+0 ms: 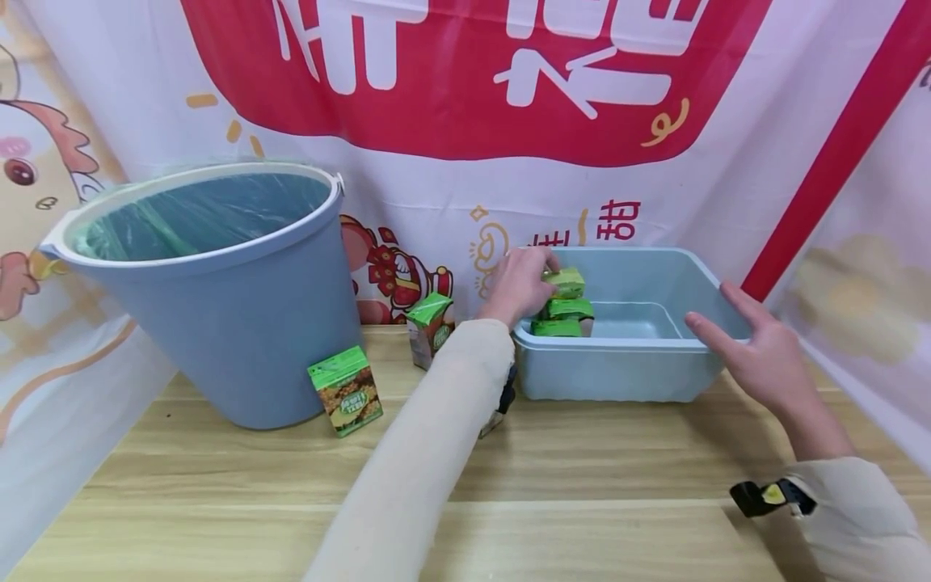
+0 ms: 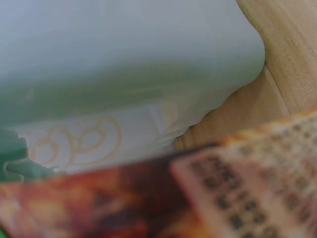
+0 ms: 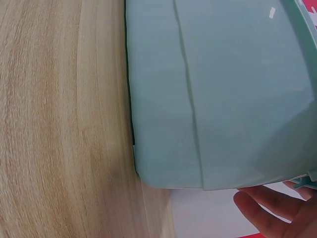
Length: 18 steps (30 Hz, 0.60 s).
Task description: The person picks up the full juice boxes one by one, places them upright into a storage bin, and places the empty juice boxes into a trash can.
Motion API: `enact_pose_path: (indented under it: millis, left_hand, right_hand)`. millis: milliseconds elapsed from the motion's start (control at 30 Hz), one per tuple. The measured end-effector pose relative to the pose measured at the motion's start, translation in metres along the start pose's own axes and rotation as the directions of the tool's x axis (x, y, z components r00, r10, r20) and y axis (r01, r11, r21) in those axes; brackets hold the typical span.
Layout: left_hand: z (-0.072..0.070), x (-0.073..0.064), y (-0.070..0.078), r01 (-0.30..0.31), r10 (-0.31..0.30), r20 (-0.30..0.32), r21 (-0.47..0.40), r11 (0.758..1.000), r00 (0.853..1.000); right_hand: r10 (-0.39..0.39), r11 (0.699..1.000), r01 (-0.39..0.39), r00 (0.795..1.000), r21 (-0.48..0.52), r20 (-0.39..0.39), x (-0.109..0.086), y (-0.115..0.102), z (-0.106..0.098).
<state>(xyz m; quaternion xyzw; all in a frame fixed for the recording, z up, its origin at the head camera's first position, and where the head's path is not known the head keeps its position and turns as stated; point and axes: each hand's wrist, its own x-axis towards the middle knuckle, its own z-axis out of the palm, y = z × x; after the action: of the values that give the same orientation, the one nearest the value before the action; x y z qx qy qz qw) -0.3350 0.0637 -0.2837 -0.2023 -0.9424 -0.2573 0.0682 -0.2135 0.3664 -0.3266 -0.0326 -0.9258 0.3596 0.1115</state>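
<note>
A light blue-green plastic bin (image 1: 611, 372) stands on the table, with several small green-topped boxes (image 1: 556, 327) along its inner left end. My left hand (image 1: 518, 283) reaches over the left rim and pinches another green-topped box (image 1: 566, 283) at the back of that row. My right hand (image 1: 767, 364) is at the bin's right end, fingers spread and fairly straight against the rim. In the right wrist view, its fingers (image 3: 270, 203) lie along the bin's end wall (image 3: 247, 124). A printed box (image 2: 148, 198) fills the bottom of the left wrist view, blurred.
A blue bucket (image 1: 247, 331) with a clear green liner stands left. One brown-and-green box (image 1: 349, 396) leans by its base; another box (image 1: 429, 323) stands near the backdrop. Something partly hidden (image 1: 490, 424) lies under the left wrist. A printed cloth (image 1: 451, 121) hangs behind the table.
</note>
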Motion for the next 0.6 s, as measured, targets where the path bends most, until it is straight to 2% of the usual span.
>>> enact_pose_path:
  millis: [267, 467, 600]
  left_hand:
    - [-0.0007, 0.0024, 0.0015, -0.035, 0.032, 0.042, 0.091, 0.995, 0.999]
    - [-0.0016, 0.003, 0.0035, -0.043, 0.032, 0.074, 0.152, 0.987, 0.997]
    - [-0.0017, 0.0034, 0.0029, -0.029, 0.019, 0.068, 0.148, 0.989, 0.997]
  right_hand:
    - [-0.006, 1.0, 0.006, 1.0, -0.001, 0.003, -0.0002, -0.0006, 0.0003]
    - [-0.011, 1.0, 0.011, 1.0, 0.005, -0.003, -0.0005, -0.0009, 0.0005]
    - [-0.008, 1.0, 0.008, 1.0, -0.002, -0.002, 0.0001, -0.0011, 0.0006]
